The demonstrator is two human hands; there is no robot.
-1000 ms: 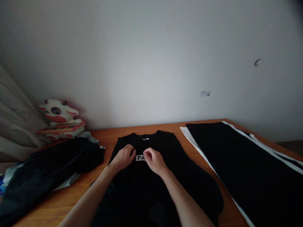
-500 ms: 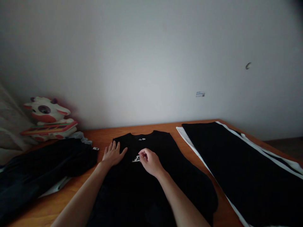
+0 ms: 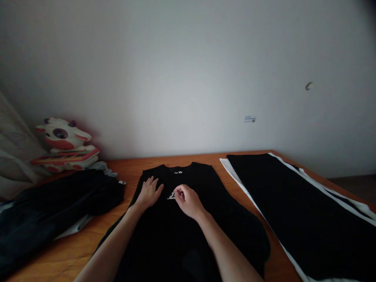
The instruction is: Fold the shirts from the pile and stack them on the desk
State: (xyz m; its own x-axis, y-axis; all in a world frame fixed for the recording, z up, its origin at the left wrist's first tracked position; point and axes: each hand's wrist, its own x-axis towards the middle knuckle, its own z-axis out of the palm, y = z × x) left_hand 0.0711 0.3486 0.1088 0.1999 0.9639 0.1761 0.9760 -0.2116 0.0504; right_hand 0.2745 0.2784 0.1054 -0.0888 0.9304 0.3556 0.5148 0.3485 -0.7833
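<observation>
A black shirt lies spread on the table, its neckline toward the wall and a white lettered print on its chest. My left hand rests flat on the shirt's upper left, fingers stretched out. Over the print is my right hand, its fingers curled and the fingertips pinched together. Part of the lettering is covered by it. Whatever those fingertips may hold is too small or hidden to make out.
Dark clothes are heaped on the left, in front of a cow-shaped toy keyboard. To the right lie black garments with white edging. The wooden table meets a wall at the back; a curtain hangs far left.
My left hand has slid slightly right across the shirt, still flat. The right hand has barely moved and stays pinched at the print. The view has shifted a little.
</observation>
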